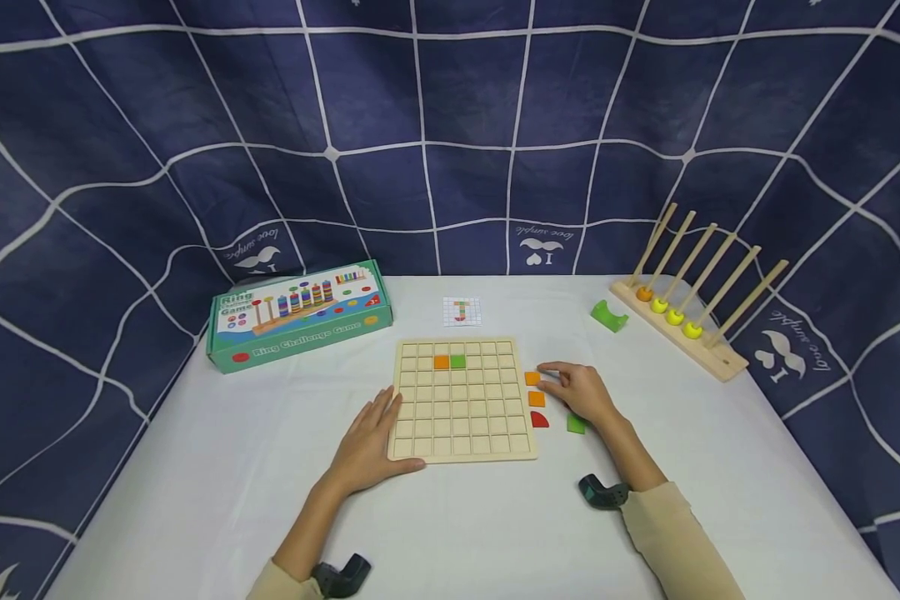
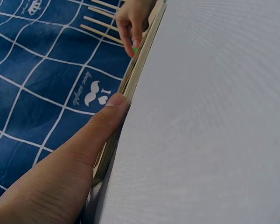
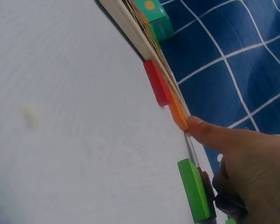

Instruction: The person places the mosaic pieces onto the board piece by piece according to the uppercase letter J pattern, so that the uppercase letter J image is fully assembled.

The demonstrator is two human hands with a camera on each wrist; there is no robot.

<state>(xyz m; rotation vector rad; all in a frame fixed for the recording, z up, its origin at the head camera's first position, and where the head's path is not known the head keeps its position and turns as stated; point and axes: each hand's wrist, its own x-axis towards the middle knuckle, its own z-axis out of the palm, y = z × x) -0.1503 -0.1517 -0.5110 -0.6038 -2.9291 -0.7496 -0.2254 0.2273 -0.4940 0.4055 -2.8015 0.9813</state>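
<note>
A pale wooden grid board [image 1: 460, 427] lies flat, an orange square tile [image 1: 441, 362] and a green square tile [image 1: 457, 362] side by side near its top. My left hand [image 1: 367, 446] rests at the board's lower left corner, fingers along the left side and thumb against the front edge [image 2: 113, 140]. Beyond the right edge, my right hand [image 1: 583, 393] has its thumb and index fingertips apart at a loose orange tile [image 1: 532, 378]. Just below sit another orange tile [image 1: 537, 399] and a red quarter-round piece [image 1: 540, 420]. A green piece [image 1: 576, 424] lies beside the right wrist, partly covered.
Behind the board lies a small pattern card [image 1: 462, 312]. A green game box [image 1: 307, 333] stands back left. At back right are a green curved block [image 1: 609, 316] and a wooden peg rack [image 1: 678, 329] with orange and yellow beads. A dark grid-patterned cloth [image 1: 465, 108] hangs behind.
</note>
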